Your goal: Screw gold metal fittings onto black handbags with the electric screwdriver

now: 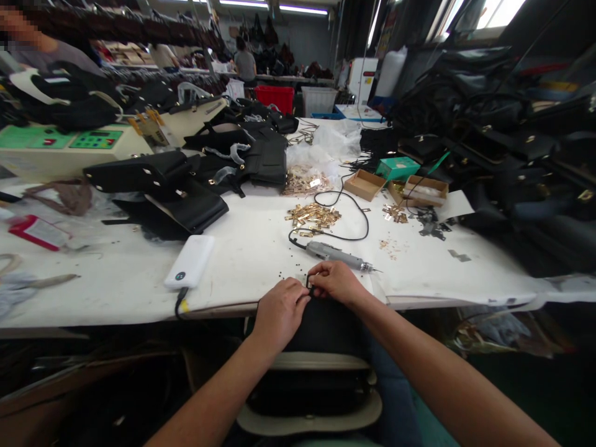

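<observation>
A black bag (323,329) with a pale-edged opening rests on my lap, against the table's front edge. At its top, my left hand (282,310) has its fingers closed on a thin black strap (308,281). My right hand (336,282) pinches the same strap from the other side, its fingertips close to the left ones. How the strap joins the bag is hidden by my fingers. Just beyond my hands lies a grey electric screwdriver (338,255), its bit pointing right and its cord looping behind. Small dark screws dot the white table (242,254) nearby.
Gold metal fittings (314,216) lie in a pile past the screwdriver. Small cardboard boxes (364,185) stand farther right. A white power bank (190,262) with a cable sits left. Black bags (186,205) crowd the left side, more black bags (526,149) the right. Other people work behind.
</observation>
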Tool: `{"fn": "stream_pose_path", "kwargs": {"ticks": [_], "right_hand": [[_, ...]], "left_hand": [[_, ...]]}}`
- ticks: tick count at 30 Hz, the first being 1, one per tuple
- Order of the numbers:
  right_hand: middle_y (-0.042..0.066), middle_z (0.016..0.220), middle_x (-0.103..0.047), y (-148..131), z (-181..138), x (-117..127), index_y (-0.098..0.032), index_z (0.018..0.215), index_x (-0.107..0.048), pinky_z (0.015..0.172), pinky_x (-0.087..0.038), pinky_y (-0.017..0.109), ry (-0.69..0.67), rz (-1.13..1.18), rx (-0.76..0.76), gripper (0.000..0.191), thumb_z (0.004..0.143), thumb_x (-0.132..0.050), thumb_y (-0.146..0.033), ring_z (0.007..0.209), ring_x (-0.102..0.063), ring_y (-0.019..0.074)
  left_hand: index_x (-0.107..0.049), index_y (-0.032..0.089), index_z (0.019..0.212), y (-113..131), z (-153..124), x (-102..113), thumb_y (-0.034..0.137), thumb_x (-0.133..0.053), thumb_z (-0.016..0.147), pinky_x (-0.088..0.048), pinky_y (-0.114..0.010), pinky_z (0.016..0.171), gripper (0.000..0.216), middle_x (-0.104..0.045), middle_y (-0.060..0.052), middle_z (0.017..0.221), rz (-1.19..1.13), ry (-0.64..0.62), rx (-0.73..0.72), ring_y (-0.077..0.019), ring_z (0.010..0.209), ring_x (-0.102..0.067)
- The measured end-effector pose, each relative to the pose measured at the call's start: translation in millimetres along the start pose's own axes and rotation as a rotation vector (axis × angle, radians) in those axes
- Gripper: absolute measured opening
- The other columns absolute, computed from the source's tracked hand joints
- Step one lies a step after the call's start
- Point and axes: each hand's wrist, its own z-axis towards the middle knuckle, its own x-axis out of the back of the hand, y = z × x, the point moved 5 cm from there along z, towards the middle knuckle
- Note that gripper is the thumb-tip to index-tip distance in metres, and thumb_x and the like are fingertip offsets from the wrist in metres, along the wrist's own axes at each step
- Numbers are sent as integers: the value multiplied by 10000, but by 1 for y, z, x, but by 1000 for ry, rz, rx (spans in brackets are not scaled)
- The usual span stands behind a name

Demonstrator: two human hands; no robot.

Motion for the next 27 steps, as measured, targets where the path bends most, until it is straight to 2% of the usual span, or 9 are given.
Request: {"fn": "stream_pose_path", "kwargs": {"ticks": [6, 9, 14, 16, 19, 23, 27], "right_hand": [[-11, 615, -681, -13, 0, -2, -163, 859, -717, 530, -448, 205, 22, -268, 91, 114, 809, -627, -114, 541, -626, 116], [-9, 680, -706, -17, -3, -3, -194, 877, -745, 592, -447, 225, 66, -412, 198, 124, 828, -640, -151, 603, -635, 128], [45, 961, -730, -11, -3, 6, -242, 913, -787, 762, -462, 280, 221, -662, 363, 108, 871, -694, -281, 887, -666, 194], [51, 961, -721, -8, -3, 10, -235, 925, -789, 786, -461, 289, 228, -673, 399, 126, 894, -686, -301, 897, -659, 197], [36, 898, -720, -5, -4, 14, -216, 984, -777, 766, -463, 281, 207, -609, 423, 144, 913, -662, -266, 826, -651, 178], [35, 921, -735, -5, -4, 13, -222, 924, -776, 802, -458, 278, 191, -632, 422, 133, 911, -645, -236, 877, -663, 183], [28, 925, -761, -12, 1, 9, -245, 908, -787, 736, -438, 274, 179, -738, 308, 151, 886, -639, -260, 859, -673, 190]], "left_hand": [[-717, 217, 884, 10, 5, 3, 218, -560, 987, -479, -363, 767, 189, -677, -44, 964, 273, -74, -152, -232, 960, -568], [-719, 229, 918, 13, 5, 6, 231, -571, 982, -481, -420, 830, 162, -679, -50, 1053, 315, -78, -189, -255, 1040, -560], [-698, 232, 1101, 12, 1, 4, 222, -567, 978, -490, -470, 940, 181, -653, -59, 1223, 304, -90, -203, -272, 1158, -550], [-684, 213, 1129, 13, 0, 2, 197, -546, 977, -494, -475, 964, 206, -640, -70, 1278, 306, -91, -220, -279, 1205, -539], [-677, 189, 1114, 13, -1, -1, 170, -527, 974, -499, -461, 991, 206, -634, -75, 1318, 281, -103, -239, -277, 1251, -529], [-661, 187, 1152, 8, -1, -3, 173, -546, 966, -492, -458, 1020, 219, -636, -76, 1338, 217, -96, -229, -265, 1253, -544], [-650, 192, 1169, 5, 0, -3, 174, -552, 961, -482, -472, 1026, 231, -641, -87, 1334, 200, -83, -222, -273, 1240, -556]]}}
